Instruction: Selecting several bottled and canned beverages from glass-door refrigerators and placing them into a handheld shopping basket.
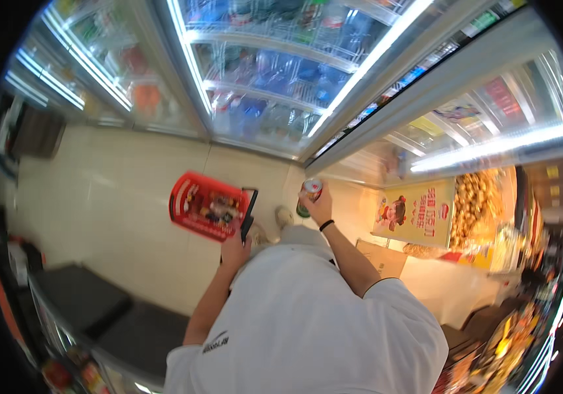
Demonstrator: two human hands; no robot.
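Observation:
My left hand (235,252) grips the black handle (249,215) of a red plastic shopping basket (203,179), which hangs in front of me to the left. Several small packaged items (222,209) lie inside it, too blurred to name. My right hand (322,206) is wrapped around a drink can (312,185), held upright with its silver lid facing up. Something green (302,212) shows just below the can; whether it belongs to the can I cannot tell. A black band circles my right wrist.
Lit glass-fronted drink coolers (271,88) with bottles on shelves stand ahead. A glass door panel (488,133) with a bright strip is at right. Beyond it stands a bin of gold-wrapped goods (476,207) with a yellow sign (414,212). A cardboard box (384,258) and dark counter tops (82,295) flank me.

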